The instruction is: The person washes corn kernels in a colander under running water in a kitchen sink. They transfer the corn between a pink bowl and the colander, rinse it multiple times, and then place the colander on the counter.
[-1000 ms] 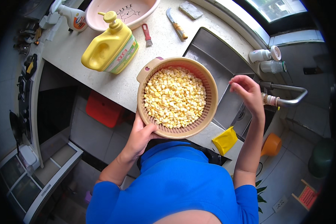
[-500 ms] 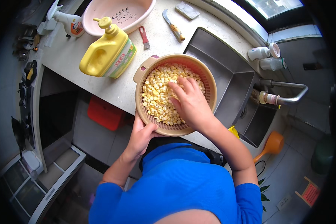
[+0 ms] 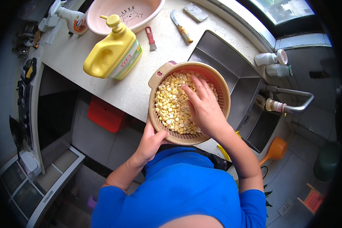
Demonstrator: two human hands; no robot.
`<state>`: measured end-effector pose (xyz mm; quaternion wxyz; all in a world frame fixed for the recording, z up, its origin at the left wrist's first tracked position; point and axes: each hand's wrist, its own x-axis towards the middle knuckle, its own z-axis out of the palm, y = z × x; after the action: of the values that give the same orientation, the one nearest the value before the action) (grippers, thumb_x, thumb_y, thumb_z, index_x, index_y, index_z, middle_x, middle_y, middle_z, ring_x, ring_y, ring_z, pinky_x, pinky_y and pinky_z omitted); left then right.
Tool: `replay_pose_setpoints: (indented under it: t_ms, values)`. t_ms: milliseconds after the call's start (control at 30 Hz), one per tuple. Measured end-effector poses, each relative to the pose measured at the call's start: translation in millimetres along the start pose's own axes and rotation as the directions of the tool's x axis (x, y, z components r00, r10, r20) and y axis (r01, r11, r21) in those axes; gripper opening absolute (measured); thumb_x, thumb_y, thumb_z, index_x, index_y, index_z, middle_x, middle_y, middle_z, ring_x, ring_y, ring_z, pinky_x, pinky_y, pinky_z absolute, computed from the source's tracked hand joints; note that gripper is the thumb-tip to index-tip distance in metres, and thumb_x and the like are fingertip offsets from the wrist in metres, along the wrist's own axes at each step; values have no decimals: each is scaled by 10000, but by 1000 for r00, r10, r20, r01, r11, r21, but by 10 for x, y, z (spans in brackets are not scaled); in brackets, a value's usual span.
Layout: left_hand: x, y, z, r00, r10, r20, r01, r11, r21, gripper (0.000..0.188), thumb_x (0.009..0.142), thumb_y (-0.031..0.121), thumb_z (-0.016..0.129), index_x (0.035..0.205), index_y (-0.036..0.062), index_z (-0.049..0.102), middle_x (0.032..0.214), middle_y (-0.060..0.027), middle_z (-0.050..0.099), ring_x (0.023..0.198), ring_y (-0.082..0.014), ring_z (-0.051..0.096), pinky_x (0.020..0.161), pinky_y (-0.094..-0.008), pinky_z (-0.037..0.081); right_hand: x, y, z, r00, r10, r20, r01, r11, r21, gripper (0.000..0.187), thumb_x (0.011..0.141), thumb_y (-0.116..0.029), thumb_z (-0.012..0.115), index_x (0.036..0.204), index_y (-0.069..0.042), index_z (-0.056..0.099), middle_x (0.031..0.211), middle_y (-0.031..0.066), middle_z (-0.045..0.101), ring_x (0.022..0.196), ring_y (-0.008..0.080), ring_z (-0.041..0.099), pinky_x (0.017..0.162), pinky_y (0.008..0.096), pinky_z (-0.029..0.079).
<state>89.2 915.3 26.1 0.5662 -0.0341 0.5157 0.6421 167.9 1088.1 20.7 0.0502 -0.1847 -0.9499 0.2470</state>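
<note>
A round tan plastic colander [image 3: 152,102] with slotted sides is held in front of me, over the counter's front edge and beside the sink. Pale yellow and white corn kernels [image 3: 174,104] cover its bottom in a thick layer. My left hand [image 3: 151,143] grips the colander's near left side, thumb on the rim, the other fingers hidden beneath. Inside, my right hand [image 3: 208,112] rests its slightly spread fingers on the kernels at the right. Whether any kernels lie under its palm cannot be seen.
Left on the counter [image 3: 81,62] stands a yellow pump jug [image 3: 112,53], with a pink basin [image 3: 102,19] behind. Farther back lie a red-handled scraper [image 3: 150,38], a curved knife [image 3: 181,28] and a grey block [image 3: 195,12]. Right are the dark sink [image 3: 224,57], faucet [image 3: 298,108] and orange ladle [image 3: 278,149].
The colander has shifted a little right and toward me, with both hands moving along. My right hand's fingers stay among the kernels at the right.
</note>
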Motion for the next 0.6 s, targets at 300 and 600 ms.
replay_pose_setpoints:
  t_ms: [300,600]
  values:
    - [-19,43,-37,999,1,-38,-3,998,-70,706,757,-70,383,1388,88,107,1307,-173,351,1124,-289,499,774,-412,560,-344,-248,-252,953,-236,191,181,947,266,311,733,-25,567,1043,-1,574,1239,205,466,1161,382,439,970,437,380]
    - [90,-2,-163,1000,2,-4,-2,998,-58,665,766,-58,380,1365,59,116,1280,-211,382,1068,-352,539,736,-460,572,-538,41,-460,987,146,-73,-95,878,470,161,780,76,550,913,7,607,894,127,625,823,241,622,722,315,500]
